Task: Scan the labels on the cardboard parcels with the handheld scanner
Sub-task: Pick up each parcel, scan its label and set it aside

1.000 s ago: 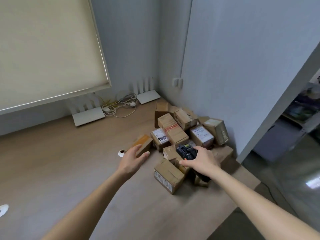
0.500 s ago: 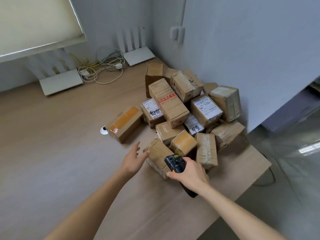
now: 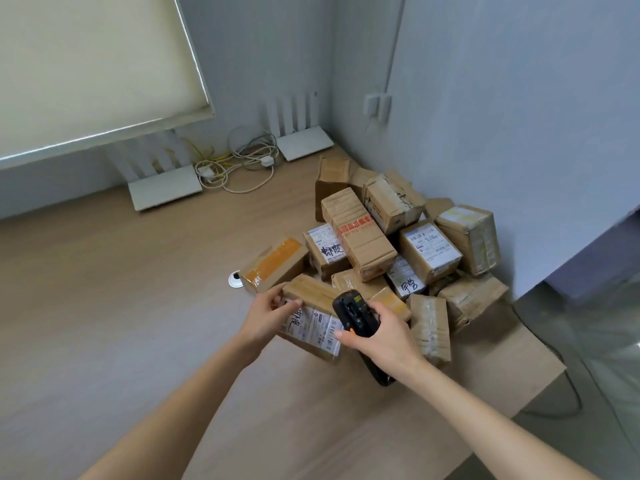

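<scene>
The nearest cardboard parcel (image 3: 311,318), at the front of the heap just below the frame's centre, is now tipped up in the left hand (image 3: 268,315), whose fingers curl over its upper left corner; half a second ago that hand was only reaching toward it with fingers spread and the box lay flat. The tilt turns its white shipping label (image 3: 313,325), printed with barcodes and marked with black handwriting, toward the camera, which I judge makes this parcel ready for a read. The right hand (image 3: 381,336) grips the black handheld scanner (image 3: 355,313), fingers wrapped round its body and thumb by the orange side button, its head just beside the label's right edge; it has come closer to the parcel than before. The box is plain brown, wrapped in clear tape, edges slightly crushed. Behind it, the other parcels (image 3: 398,244) are piled into the wall corner right of centre, several showing labels. They rest on a light wooden desk (image 3: 121,323), with two white routers (image 3: 164,188) and tangled cables (image 3: 239,164) further back at upper centre.
</scene>
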Available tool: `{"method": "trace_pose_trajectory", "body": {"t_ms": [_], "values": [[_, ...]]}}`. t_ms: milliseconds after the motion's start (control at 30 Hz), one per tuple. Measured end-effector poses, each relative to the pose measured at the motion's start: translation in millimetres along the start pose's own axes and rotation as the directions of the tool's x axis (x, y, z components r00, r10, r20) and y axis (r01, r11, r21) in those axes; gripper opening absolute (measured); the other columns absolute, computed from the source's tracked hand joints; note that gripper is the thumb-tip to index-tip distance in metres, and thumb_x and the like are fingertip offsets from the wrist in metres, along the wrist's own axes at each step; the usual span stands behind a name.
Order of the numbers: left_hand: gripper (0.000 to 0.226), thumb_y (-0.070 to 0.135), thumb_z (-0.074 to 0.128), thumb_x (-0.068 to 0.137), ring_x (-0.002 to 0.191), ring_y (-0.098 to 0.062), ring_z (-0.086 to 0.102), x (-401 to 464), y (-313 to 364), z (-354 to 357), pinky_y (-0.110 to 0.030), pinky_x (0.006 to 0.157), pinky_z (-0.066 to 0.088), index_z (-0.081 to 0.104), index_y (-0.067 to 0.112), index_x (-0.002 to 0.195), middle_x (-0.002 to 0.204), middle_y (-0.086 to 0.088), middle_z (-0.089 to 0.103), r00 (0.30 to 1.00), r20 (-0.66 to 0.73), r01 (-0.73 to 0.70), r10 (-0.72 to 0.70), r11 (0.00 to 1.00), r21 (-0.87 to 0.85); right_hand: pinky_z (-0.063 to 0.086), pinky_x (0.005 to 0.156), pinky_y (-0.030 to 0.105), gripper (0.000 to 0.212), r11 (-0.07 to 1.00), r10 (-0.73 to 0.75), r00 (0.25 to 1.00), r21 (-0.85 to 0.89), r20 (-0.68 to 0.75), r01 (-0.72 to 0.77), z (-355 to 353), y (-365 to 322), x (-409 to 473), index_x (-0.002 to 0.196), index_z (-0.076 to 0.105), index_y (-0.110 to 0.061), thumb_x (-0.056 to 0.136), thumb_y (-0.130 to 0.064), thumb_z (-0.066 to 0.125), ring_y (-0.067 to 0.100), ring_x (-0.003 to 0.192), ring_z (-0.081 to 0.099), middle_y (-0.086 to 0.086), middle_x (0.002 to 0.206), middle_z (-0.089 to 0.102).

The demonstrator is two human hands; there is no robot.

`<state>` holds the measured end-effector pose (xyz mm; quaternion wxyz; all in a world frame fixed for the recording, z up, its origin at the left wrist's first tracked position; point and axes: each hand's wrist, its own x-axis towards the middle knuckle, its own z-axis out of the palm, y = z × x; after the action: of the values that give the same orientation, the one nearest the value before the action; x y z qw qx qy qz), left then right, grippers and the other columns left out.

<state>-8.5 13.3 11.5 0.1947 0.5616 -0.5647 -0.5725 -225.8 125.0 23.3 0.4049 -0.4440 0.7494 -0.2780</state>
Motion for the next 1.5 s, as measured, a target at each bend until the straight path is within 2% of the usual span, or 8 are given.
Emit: {"method": "trace_pose_trajectory", "body": {"t_ms": [200, 367, 500, 767, 967, 1233, 1367, 1500], "values": [[0.037, 0.029, 0.07, 0.093, 0.088, -0.007, 0.072, -59.0, 75.7, -66.4, -0.021, 0.062, 0.057, 0.062, 0.037, 0.129, 0.1, 0.004, 0.071, 0.972, -0.137, -0.198, 0.19, 0.979, -0.045, 0.055, 0.1, 0.046, 0.093, 0.978, -0.2, 0.979, 0.073, 0.043, 0.196, -37.6, -96.1, -8.7, 0.139, 0.056, -0.03, 0.062, -0.074, 0.083, 0.017, 0.116, 0.065, -0.009, 0.123, 0.069], [0.044, 0.042, 0.074, 0.088, 0.097, -0.015, 0.072, -117.2, 125.5, -112.0, -0.031, 0.07, 0.062, 0.058, 0.038, 0.129, 0.105, 0.003, 0.074, 0.908, -0.302, -0.304, 0.29, 0.953, 0.0, 0.048, 0.087, 0.023, 0.061, 0.932, -0.355, 0.926, 0.121, 0.128, 0.341, -65.5, -176.3, -30.4, 0.123, 0.061, -0.032, 0.074, -0.056, 0.088, 0.006, 0.111, 0.062, -0.014, 0.115, 0.067], [0.062, 0.055, 0.072, 0.082, 0.105, -0.015, 0.067, -168.5, 149.0, -139.8, -0.027, 0.074, 0.061, 0.049, 0.043, 0.139, 0.11, -0.002, 0.065, 0.871, -0.363, -0.344, 0.33, 0.938, 0.025, 0.056, 0.097, 0.043, 0.066, 0.904, -0.424, 0.884, 0.154, 0.196, 0.4, -81.5, -232.1, -50.3, 0.128, 0.065, -0.023, 0.074, -0.054, 0.088, 0.02, 0.111, 0.068, 0.0, 0.117, 0.072], [0.051, 0.06, 0.077, 0.072, 0.101, -0.005, 0.07, -260.8, 154.3, -186.8, -0.017, 0.07, 0.058, 0.056, 0.05, 0.118, 0.114, 0.007, 0.07, 0.794, -0.499, -0.4, 0.347, 0.916, 0.0, 0.061, 0.064, 0.029, 0.073, 0.827, -0.561, 0.756, 0.196, 0.336, 0.526, -65.5, -306.4, -89.2, 0.118, 0.068, -0.029, 0.059, -0.066, 0.09, 0.016, 0.086, 0.076, 0.004, 0.102, 0.077], [0.068, 0.067, 0.081, 0.065, 0.11, -0.018, 0.065, -305.5, 136.1, -220.9, -0.039, 0.094, 0.055, 0.055, 0.058, 0.127, 0.114, -0.007, 0.067, 0.769, -0.558, -0.394, 0.312, 0.919, -0.028, 0.055, 0.073, 0.028, 0.072, 0.775, -0.614, 0.694, 0.122, 0.375, 0.62, -33.4, -346.3, -117.9, 0.118, 0.067, -0.035, 0.059, -0.072, 0.088, 0.013, 0.089, 0.072, -0.006, 0.106, 0.073], [0.067, 0.062, 0.084, 0.055, 0.096, -0.015, 0.07, -340.3, 114.3, -262.3, -0.027, 0.066, 0.06, 0.06, 0.034, 0.111, 0.112, -0.005, 0.064, 0.635, -0.744, -0.448, 0.207, 0.883, -0.137, 0.053, 0.095, 0.031, 0.07, 0.712, -0.672, 0.677, 0.01, 0.302, 0.702, 21.6, -377.6, -154.3, 0.127, 0.067, -0.029, 0.07, -0.063, 0.088, 0.009, 0.107, 0.067, -0.012, 0.115, 0.072], [0.075, 0.059, 0.084, 0.052, 0.102, -0.019, 0.067, -351.0, 99.8, -268.8, -0.041, 0.073, 0.064, 0.055, 0.027, 0.113, 0.117, -0.006, 0.06, 0.659, -0.732, -0.422, 0.175, 0.891, -0.167, 0.054, 0.091, 0.029, 0.065, 0.718, -0.675, 0.674, 0.055, 0.3, 0.694, 45.3, -383.0, -167.3, 0.123, 0.069, -0.03, 0.07, -0.059, 0.09, 0.006, 0.102, 0.069, -0.014, 0.108, 0.074], [0.082, 0.062, 0.082, 0.054, 0.101, -0.011, 0.067, -366.6, 89.0, -278.7, -0.028, 0.075, 0.058, 0.056, 0.038, 0.128, 0.112, -0.001, 0.063, 0.736, -0.652, -0.339, 0.184, 0.933, -0.118, 0.051, 0.089, 0.025, 0.072, 0.691, -0.695, 0.651, 0.038, 0.305, 0.721, 59.9, -387.5, -174.1, 0.129, 0.067, -0.028, 0.069, -0.057, 0.092, 0.005, 0.105, 0.067, -0.014, 0.112, 0.073]]}}
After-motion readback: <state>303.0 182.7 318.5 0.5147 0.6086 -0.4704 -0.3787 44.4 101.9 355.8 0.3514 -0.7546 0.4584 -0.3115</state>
